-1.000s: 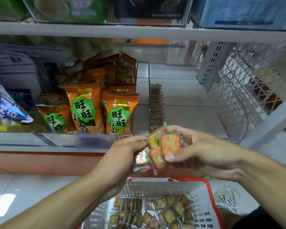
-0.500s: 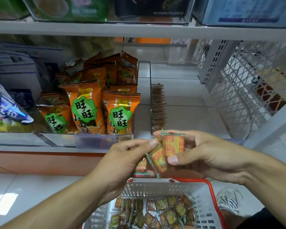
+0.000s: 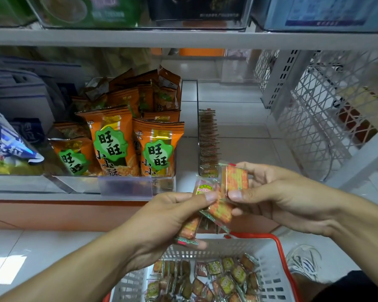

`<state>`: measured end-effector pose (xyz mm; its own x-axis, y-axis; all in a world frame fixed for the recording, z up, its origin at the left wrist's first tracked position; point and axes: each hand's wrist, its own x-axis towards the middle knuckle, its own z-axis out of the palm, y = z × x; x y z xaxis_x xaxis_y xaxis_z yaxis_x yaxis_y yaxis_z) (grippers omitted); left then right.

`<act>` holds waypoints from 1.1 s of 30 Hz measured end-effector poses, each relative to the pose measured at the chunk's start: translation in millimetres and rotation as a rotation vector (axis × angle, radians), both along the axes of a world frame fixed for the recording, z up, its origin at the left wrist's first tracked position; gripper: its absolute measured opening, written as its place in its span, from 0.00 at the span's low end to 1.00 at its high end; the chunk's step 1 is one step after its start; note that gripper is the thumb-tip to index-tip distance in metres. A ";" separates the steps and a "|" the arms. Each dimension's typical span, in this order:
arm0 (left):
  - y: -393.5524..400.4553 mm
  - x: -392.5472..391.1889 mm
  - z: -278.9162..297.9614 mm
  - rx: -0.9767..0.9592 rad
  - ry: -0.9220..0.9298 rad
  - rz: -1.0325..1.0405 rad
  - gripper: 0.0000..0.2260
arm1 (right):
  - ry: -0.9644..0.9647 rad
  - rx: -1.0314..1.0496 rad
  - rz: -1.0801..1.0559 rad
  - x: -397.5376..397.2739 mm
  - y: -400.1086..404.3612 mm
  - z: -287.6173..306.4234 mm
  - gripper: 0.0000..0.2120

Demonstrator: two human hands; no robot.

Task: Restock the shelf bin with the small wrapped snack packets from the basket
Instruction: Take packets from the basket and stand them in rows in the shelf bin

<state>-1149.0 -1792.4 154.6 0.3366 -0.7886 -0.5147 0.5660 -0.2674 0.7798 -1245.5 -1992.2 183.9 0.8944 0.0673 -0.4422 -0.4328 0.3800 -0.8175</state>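
The small wrapped snack packets (image 3: 218, 205) sat bunched at the centre of the frame, pinched between both hands just above the basket (image 3: 271, 277). A second before, the bundle had been held lower and looser; it had since risen a little toward the shelf and the packets had been squared up, which suggested the person was sorting a handful ready to slot in. The right hand (image 3: 277, 199) was curled around one upright packet, thumb pressing its face, and the left hand (image 3: 162, 216) closed thumb and fingers on about three more, one hanging below its palm; so roughly four packets were held. The shelf bin (image 3: 234, 129), right of centre, held a single row of the same packets standing on edge, too many to count. The basket at the bottom held some two dozen more. Three orange bags (image 3: 111, 138) fronted the neighbouring bin at left.
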 end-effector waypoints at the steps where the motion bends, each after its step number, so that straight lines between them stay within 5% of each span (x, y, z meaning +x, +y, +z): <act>1: 0.0 -0.5 -0.7 0.001 -0.004 0.010 0.20 | 0.002 -0.012 -0.030 0.1 -0.1 1.0 0.26; 10: -4.9 -3.3 -3.0 -0.065 -0.011 0.230 0.16 | 0.018 0.002 -0.084 -4.4 -10.2 11.8 0.16; 18: -6.1 -4.3 -8.6 -0.059 -0.155 0.240 0.23 | -0.070 -0.093 -0.243 -2.2 1.4 4.3 0.29; 21: -5.0 -2.2 -9.0 -0.044 -0.164 0.237 0.24 | -0.430 -0.497 -0.354 -3.2 1.0 4.8 0.25; 26: -6.5 -4.2 -2.3 -0.073 -0.062 0.205 0.20 | -0.843 -1.177 -0.074 -12.3 8.9 -6.2 0.20; 30: -6.5 -1.4 -0.6 -0.077 -0.020 0.217 0.19 | -0.913 -1.288 0.032 -12.3 13.6 -14.3 0.26; 33: -6.4 0.3 -0.2 -0.084 -0.036 0.238 0.18 | -0.897 -1.312 0.006 -13.1 9.4 -11.9 0.21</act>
<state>-1148.7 -1798.8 154.3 0.5346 -0.7246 -0.4349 0.5768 -0.0632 0.8144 -1258.6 -1982.7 171.9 0.8868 0.0842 0.4543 0.3503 -0.7638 -0.5421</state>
